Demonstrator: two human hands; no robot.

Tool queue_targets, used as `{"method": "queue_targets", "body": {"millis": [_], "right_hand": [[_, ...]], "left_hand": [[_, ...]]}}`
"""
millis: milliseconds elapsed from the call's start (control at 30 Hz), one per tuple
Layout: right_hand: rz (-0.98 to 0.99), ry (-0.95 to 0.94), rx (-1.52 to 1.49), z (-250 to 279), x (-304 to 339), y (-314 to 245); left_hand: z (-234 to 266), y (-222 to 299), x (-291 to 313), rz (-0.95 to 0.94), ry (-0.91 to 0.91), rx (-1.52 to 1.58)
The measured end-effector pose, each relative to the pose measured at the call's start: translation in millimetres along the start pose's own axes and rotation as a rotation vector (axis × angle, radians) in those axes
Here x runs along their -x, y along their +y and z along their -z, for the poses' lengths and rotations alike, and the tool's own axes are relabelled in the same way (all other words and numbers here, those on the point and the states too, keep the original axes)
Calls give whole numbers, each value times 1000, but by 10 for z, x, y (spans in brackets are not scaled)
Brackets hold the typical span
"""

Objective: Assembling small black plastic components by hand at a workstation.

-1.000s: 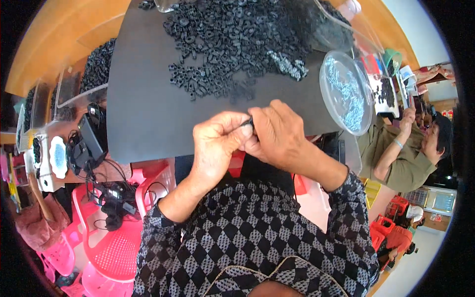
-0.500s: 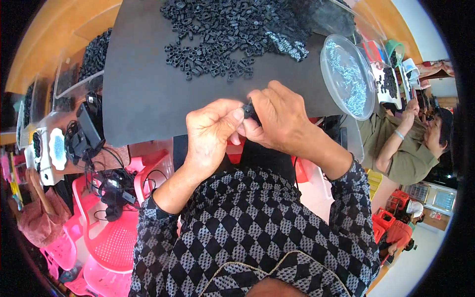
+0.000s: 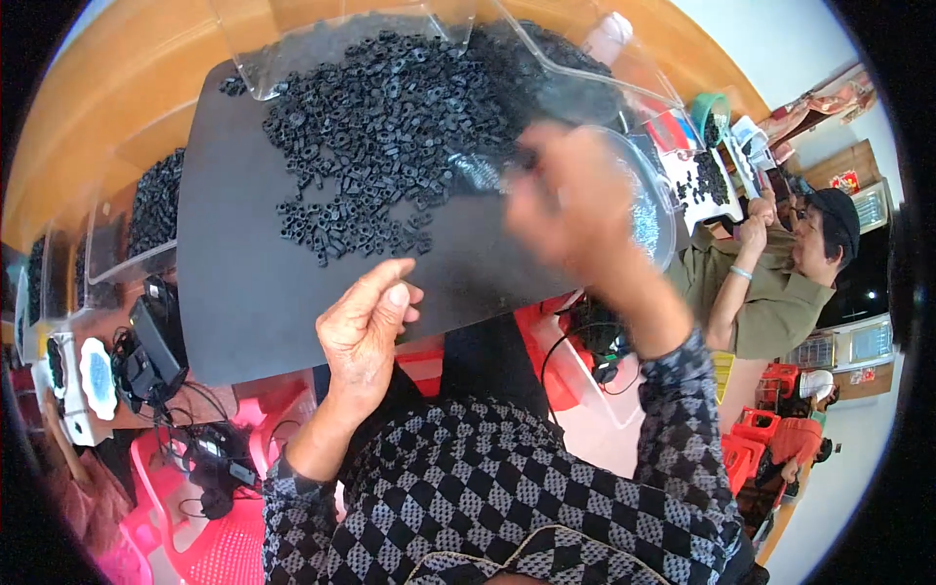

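Note:
Over the table's near edge, my left hand (image 3: 363,327) is half curled, with a gap between thumb and forefinger and nothing visible in it. My right hand (image 3: 575,200), smeared by motion, is raised at the right of the table. Its fingers are closed on a small black plastic part (image 3: 527,157), too blurred to make out its shape. Behind and left of it spreads a big heap of small black plastic parts (image 3: 380,117). Small shiny metal pieces (image 3: 475,172) lie at the heap's near right edge. Partly behind my right hand is a round clear dish (image 3: 666,229) holding more metal pieces.
Clear plastic bins (image 3: 255,78) stand along the table's far side, with a darker heap (image 3: 546,83) at the far right. Another bin of black parts (image 3: 156,205) is at the left, beside a black device with cables (image 3: 156,331). A co-worker (image 3: 780,283) sits at the right; pink chairs (image 3: 210,526) stand lower left.
My hands were together on a small black part and are now apart. My right hand has moved up and right with the part; my left has drawn back left. The view has shifted.

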State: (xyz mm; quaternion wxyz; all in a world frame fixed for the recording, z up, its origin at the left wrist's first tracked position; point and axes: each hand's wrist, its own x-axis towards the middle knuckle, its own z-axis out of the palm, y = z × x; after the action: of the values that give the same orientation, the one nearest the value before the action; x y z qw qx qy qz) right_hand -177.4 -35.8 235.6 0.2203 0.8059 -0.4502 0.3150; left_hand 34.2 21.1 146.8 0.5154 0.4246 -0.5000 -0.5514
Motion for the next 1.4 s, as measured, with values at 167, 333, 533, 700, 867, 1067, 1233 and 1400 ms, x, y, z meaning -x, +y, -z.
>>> {"method": "queue_targets", "body": {"millis": [167,333,533,700,867,1067,1233,1400], "right_hand": [[-339,-210,305,288,-549,1610],[-58,103,280,161,-467,1040],[9,-193,-437,-420,360,-166],[-8,-251,-391,-549,515,-300],[32,-217,-334,-630,509,-331],[-112,-272,-746,-367,457,-572],[-484,-536,-1061,-217,421,-533],[-665,-585,-1267,-186,386,-591]], "left_hand": [[100,-47,-78,-186,64,-144],[158,-164,-113,-138,98,-142],[198,-82,-65,-90,102,-154],[204,-95,-62,-135,57,-217],[153,-31,-88,-217,70,-298],[46,157,-136,-581,-37,-646],[51,180,-144,-627,-62,-567],[83,245,-124,-493,-64,-536]]}}
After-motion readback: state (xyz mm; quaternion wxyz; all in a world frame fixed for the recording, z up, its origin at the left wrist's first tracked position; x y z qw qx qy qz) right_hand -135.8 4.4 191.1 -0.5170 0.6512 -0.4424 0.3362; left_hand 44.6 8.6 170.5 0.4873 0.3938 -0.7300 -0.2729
